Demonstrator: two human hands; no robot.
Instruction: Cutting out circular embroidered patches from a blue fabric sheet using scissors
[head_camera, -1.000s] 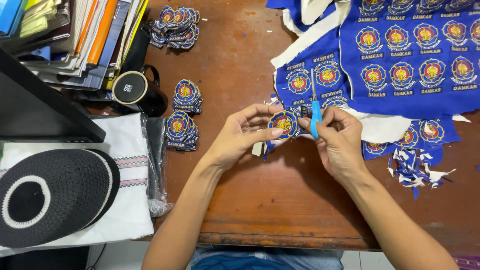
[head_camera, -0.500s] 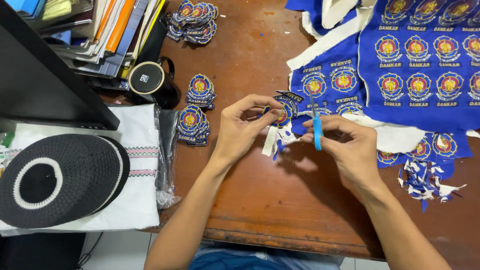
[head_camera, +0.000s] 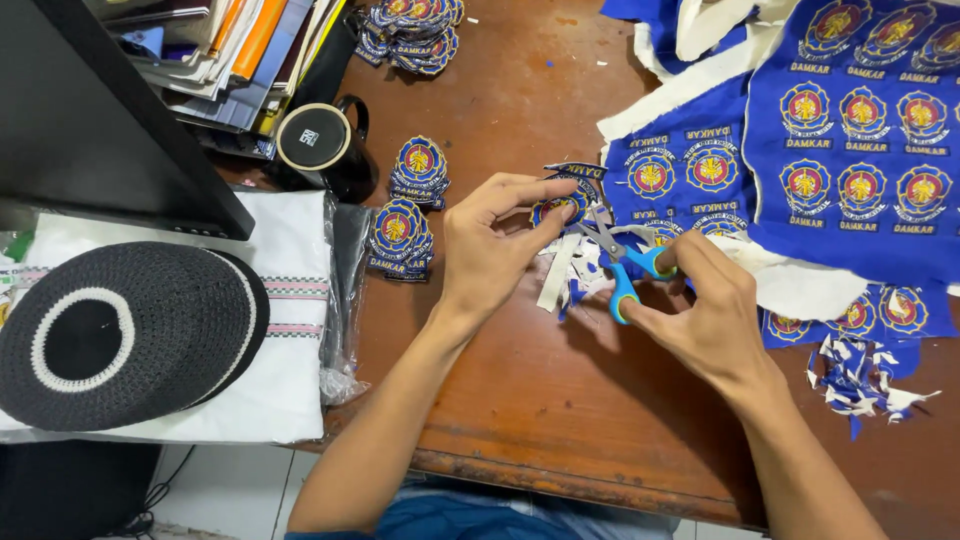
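Where patches (head_camera: 408, 215) lie, brown wooden table (head_camera: 560, 400).

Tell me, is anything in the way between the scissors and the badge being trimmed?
Nothing visible. The left hand pinches the blue badge and the right hand holds the blue-handled scissors, whose blades reach straight to the badge's edge. Only loose trimmings hang below it.

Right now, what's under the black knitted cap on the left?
The black knitted cap lies on a folded white cloth in clear plastic. What the cloth rests on is covered.
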